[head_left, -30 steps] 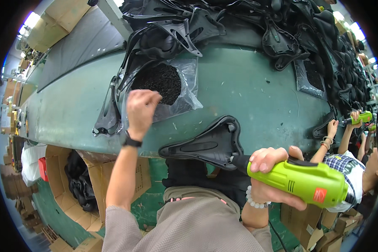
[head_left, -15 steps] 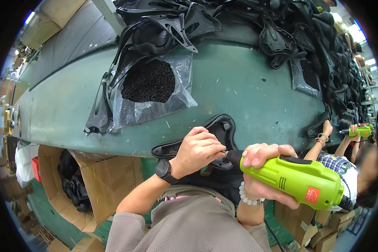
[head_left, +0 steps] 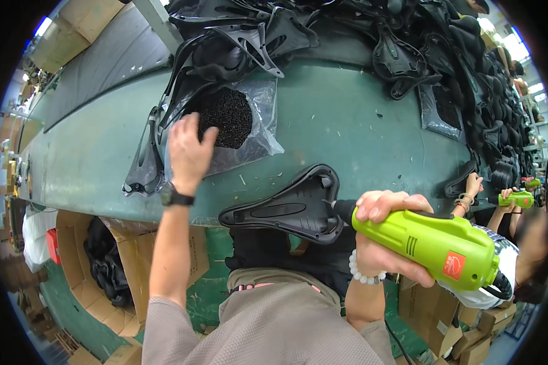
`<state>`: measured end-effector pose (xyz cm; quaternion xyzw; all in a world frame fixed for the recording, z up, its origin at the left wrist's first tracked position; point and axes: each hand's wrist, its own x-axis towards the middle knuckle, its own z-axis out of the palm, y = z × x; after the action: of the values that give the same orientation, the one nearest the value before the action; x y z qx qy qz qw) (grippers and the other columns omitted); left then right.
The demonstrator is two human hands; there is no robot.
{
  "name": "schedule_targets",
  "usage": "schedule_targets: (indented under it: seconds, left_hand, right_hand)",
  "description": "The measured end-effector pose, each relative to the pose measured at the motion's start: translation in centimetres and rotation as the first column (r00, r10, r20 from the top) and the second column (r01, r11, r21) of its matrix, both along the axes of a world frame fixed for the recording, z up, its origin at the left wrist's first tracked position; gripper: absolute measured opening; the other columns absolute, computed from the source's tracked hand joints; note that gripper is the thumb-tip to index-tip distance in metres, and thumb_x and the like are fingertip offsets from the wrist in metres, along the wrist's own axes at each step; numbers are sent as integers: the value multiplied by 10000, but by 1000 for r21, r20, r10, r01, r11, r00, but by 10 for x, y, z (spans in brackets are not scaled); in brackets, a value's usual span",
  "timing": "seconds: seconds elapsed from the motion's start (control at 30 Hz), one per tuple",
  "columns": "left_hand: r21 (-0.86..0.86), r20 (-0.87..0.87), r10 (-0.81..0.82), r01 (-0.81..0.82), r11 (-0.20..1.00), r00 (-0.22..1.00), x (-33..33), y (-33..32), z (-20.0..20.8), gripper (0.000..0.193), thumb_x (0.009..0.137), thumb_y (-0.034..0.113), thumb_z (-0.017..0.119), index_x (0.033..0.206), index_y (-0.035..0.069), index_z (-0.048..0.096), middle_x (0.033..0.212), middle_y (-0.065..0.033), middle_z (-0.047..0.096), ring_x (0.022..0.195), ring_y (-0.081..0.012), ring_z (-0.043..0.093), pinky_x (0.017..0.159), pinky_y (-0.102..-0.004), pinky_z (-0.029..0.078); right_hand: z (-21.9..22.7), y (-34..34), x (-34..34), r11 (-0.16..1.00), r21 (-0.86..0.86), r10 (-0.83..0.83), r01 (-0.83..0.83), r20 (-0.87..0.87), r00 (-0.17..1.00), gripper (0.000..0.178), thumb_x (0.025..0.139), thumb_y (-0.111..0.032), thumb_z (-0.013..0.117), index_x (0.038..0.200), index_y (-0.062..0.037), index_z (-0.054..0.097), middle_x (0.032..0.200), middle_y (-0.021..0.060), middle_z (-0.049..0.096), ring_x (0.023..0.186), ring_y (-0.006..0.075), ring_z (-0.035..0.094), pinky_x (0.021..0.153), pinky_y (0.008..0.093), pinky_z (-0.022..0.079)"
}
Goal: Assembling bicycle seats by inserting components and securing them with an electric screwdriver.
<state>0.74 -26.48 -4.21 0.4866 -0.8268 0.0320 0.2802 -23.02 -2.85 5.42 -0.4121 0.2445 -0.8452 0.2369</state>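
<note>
My right hand (head_left: 386,231) grips a lime-green electric screwdriver (head_left: 426,246) with a black nose and an orange label. Its tip points left, at the wide end of a black bicycle saddle (head_left: 286,210), whose hollow underside faces up. The saddle lies at the table's near edge and partly overhangs it. My left hand (head_left: 190,149), fingers apart, hovers at the left side of a heap of small black screws (head_left: 228,118) on a clear plastic bag (head_left: 265,131). Whether its fingertips touch the screws I cannot tell.
On the green table (head_left: 341,121), black saddle bases (head_left: 225,52) are heaped at the back and right. One slim black part (head_left: 143,158) lies left of the bag. A cardboard box (head_left: 158,267) stands below. At right, a co-worker's hand (head_left: 474,182) is near another saddle.
My left hand has left the screwdriver's tip and moved up and left to the screws, its fingers spreading. More of the saddle shows. The screwdriver has barely shifted.
</note>
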Motion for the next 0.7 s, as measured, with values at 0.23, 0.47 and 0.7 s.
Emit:
schedule_targets:
  seconds: [0.23,0.47,0.7]
  left_hand:
    - [13,77,22,-23,1000,997,25,-28,-16,212,856,262,681,962,86,731,1048,-59,661,1016,-281,574,890,-395,463]
    - [19,-87,-49,50,999,995,5,-4,6,143,864,181,668,932,65,717,976,-70,675,947,-282,596,857,-391,469]
    - [140,-363,-584,662,736,726,-70,97,41,72,788,83,639,816,17,646,1254,-224,577,1172,-409,541,1032,-453,430]
  right_hand:
    - [-15,-27,-1,1000,-12,7,-7,2,1000,1257,456,-945,592,1266,4,442,869,153,620,760,262,598,702,397,496]
    - [-25,-40,5,994,79,-70,71,-7,998,1169,589,-975,429,1275,-29,442,837,132,600,709,228,576,688,372,483]
    - [-30,-46,7,991,120,-58,54,31,998,1152,590,-962,474,1267,-30,443,844,134,596,718,229,570,688,377,484]
